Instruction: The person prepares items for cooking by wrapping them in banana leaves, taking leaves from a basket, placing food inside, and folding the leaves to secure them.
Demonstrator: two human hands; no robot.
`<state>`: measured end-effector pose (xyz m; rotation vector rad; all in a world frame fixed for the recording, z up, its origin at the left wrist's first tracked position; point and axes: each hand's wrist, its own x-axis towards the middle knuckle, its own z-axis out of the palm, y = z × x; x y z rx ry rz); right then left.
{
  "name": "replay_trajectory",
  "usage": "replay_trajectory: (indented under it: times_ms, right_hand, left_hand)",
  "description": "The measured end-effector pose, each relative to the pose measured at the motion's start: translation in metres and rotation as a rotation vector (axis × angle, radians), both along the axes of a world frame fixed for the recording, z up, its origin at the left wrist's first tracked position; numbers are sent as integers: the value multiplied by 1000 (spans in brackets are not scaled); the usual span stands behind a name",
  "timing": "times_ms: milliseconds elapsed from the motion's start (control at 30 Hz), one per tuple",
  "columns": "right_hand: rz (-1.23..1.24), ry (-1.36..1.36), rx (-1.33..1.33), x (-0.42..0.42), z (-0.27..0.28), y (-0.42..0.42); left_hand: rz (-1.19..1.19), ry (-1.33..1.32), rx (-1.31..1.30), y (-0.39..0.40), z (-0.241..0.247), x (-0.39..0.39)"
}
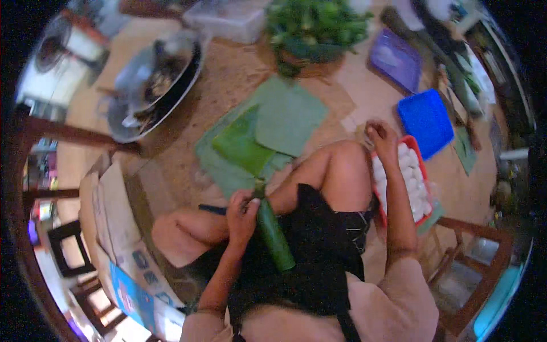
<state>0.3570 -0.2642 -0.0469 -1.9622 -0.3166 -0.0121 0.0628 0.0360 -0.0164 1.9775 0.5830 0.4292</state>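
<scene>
Across my lap lies a rolled green leaf (275, 237), probably banana leaf. My left hand (241, 218) grips it near its far end. My right hand (383, 139) is over the far end of a red tray (411, 143) filled with rows of white pieces (410, 188). Its fingers are bent close together, and blur hides whether anything small is between them. On the floor before my legs are cut leaf sheets: a bright green one (241, 141) lies over paler ones, and a pale sheet (290, 115) overlaps its right side.
A large metal pan (179, 107) with dark contents stands at far left. A heap of green leaves (316, 25) is at the back. A blue tray (425, 124) and a purple tray (395, 60) lie at right. Flattened cardboard (113, 205) and wooden chair parts (478, 228) flank me.
</scene>
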Motion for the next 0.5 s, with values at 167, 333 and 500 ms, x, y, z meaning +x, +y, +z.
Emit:
replay_trajectory:
  times_ms: [167, 333, 500]
  right_hand:
    - [490, 256, -51, -161, 74, 118]
    - [492, 279, -81, -219, 73, 169]
    - [443, 183, -64, -227, 65, 174]
  left_hand:
    - [-24, -15, 7, 7, 19, -8]
    - [64, -120, -145, 7, 7, -23]
    - [97, -150, -240, 1, 16, -24]
